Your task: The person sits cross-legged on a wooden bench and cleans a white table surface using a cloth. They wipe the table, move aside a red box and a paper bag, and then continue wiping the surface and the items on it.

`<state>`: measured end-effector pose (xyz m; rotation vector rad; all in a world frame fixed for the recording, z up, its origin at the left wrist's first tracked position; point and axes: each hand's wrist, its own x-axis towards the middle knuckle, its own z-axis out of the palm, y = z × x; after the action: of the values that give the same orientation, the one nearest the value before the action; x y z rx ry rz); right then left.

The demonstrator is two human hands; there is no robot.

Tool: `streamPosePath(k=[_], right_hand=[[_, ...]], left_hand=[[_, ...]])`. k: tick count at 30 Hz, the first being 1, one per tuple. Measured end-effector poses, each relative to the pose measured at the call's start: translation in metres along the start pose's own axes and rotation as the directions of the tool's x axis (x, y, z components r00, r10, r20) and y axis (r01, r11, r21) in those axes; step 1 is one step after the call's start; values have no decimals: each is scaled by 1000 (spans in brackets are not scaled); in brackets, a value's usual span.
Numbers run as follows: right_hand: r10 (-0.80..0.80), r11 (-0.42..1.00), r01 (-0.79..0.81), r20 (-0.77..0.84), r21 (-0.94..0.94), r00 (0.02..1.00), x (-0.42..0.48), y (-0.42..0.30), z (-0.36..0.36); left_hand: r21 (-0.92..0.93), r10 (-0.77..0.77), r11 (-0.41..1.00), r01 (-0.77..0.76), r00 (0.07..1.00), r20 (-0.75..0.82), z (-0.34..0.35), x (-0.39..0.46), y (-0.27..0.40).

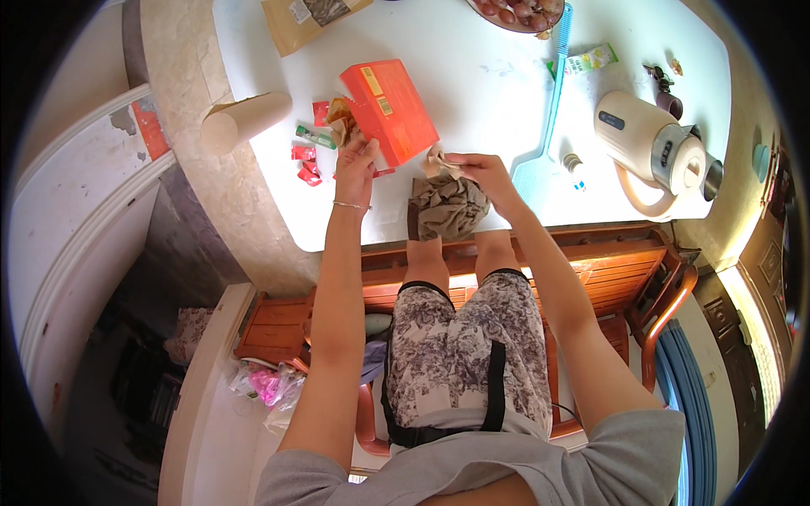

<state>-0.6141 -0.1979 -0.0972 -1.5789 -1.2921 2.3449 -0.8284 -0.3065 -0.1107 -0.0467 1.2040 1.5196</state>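
Note:
A red cardboard box (393, 112) with yellow labels lies tilted on the white table (468, 76), and brown crumpled paper (342, 120) sticks out at its left end. My left hand (356, 167) is at the box's lower left corner, thumb and fingers closed on its edge or on the paper there; which one is not plain. In my right hand (484, 174) a small piece of tan paper (441, 163) is pinched between thumb and fingers. Just below it, a crumpled brown cloth or paper bundle (450, 207) rests at the table's near edge.
Small red wrappers (304, 153), a green tube (315, 136) and a beige cylinder (247, 123) lie left. A blue fly swatter (552, 114), a small jar (573, 163) and a cream electric kettle (645, 142) are right. Grapes in a bowl (519, 14) and a kraft pouch (304, 22) are farther back.

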Motion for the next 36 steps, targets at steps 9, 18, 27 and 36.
streamPosePath(k=[9,18,27,36], right_hand=[[20,770,-5,-17,638,1000,36,-8,-35],[-5,997,15,-111,82,994,49,-8,1],[5,980,-51,-230,-191,973,30,-24,25],[-115,953,88,-77,-289,990,-9,-41,44]], left_hand=[[206,-25,978,33,999,-42,-1,0,-9],[280,-16,960,8,1000,25,8,2,-5],[343,24,939,-31,999,23,18,5,-5],[346,33,938,-28,999,-10,12,3,-4]])
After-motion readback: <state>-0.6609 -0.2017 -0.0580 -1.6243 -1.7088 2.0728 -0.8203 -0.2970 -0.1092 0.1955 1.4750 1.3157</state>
